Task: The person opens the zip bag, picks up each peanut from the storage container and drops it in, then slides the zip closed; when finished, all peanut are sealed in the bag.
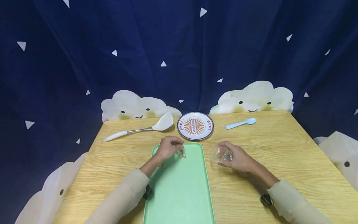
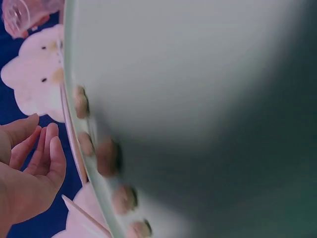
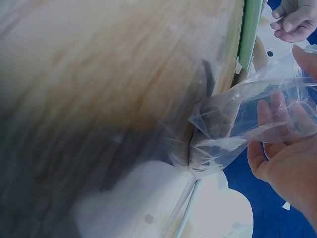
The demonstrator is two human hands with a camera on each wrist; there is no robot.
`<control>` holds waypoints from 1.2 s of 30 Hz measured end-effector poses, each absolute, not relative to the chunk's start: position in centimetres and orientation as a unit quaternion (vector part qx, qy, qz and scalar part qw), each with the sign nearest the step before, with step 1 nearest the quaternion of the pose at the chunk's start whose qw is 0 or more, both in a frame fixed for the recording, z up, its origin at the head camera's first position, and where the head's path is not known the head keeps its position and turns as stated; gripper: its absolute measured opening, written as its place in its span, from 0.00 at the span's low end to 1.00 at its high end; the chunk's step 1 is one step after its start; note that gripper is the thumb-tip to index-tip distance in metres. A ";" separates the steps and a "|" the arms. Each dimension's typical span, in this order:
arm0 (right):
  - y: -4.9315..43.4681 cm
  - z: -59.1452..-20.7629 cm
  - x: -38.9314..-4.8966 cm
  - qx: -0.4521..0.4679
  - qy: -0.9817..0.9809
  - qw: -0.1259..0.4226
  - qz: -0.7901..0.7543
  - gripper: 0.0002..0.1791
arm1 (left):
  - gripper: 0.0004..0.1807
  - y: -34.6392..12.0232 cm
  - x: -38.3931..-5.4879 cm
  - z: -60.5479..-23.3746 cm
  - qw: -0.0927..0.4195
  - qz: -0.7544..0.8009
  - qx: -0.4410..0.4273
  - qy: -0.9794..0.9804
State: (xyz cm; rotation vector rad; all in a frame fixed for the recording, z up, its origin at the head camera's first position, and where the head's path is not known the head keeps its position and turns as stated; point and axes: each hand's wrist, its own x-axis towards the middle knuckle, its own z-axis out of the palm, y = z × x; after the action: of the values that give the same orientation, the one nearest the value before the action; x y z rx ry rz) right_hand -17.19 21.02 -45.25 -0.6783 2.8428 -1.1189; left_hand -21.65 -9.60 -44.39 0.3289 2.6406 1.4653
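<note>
My left hand (image 1: 167, 148) hovers above the far left part of a green tray (image 1: 181, 189), fingers loosely bent. In the left wrist view its thumb and fingertips come close together, with nothing visible between them. Several small brown pieces that look like peanuts (image 2: 108, 157) lie along the tray's edge; a few of these pieces (image 1: 182, 154) show just below the fingers in the head view. To the right of the tray, my right hand (image 1: 237, 156) grips a clear plastic cup (image 1: 216, 154), tilted sideways. Crinkled clear plastic film (image 3: 213, 129) hangs by the cup in the right wrist view.
Beyond the tray stands a white plate (image 1: 193, 135) with red print. A white spatula (image 1: 162, 123) lies to its left, a light blue spoon (image 1: 240, 123) to its right. Dark blue curtain (image 1: 179, 46) borders the wooden table (image 1: 279, 149).
</note>
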 end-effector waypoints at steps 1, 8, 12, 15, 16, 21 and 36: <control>21.0 -45.2 -17.2 -0.217 0.908 0.006 -0.358 0.36 | 0.08 -9.8 -21.8 -44.5 0.047 0.476 0.104 0.872; 21.1 -45.1 -17.1 -0.216 0.909 0.003 -0.356 0.36 | 0.07 -10.7 -22.7 -45.0 0.045 0.433 0.059 0.898; 21.1 -45.0 -17.0 -0.215 0.910 0.004 -0.354 0.36 | 0.05 -10.6 -22.7 -45.1 0.050 0.417 0.051 0.906; 21.2 -45.0 -17.0 -0.217 0.910 0.005 -0.352 0.36 | 0.04 -10.3 -22.7 -45.2 0.047 0.407 0.056 0.910; 21.2 -45.0 -17.0 -0.218 0.910 0.004 -0.352 0.36 | 0.04 -10.2 -22.7 -45.2 0.046 0.404 0.060 0.912; 21.2 -45.0 -17.0 -0.217 0.911 0.003 -0.350 0.36 | 0.06 -9.8 -22.7 -45.1 0.053 0.385 0.062 0.919; 21.5 -45.6 -17.1 -0.223 0.910 -0.009 -0.350 0.35 | 0.02 -9.6 -22.8 -45.2 0.052 0.309 0.077 0.947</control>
State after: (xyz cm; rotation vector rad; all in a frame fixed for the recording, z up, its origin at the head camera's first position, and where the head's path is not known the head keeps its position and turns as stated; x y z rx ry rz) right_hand -17.06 21.47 -45.60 -0.7055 2.8738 -1.1069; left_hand -22.80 -9.62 -45.18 0.2350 2.8799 0.9386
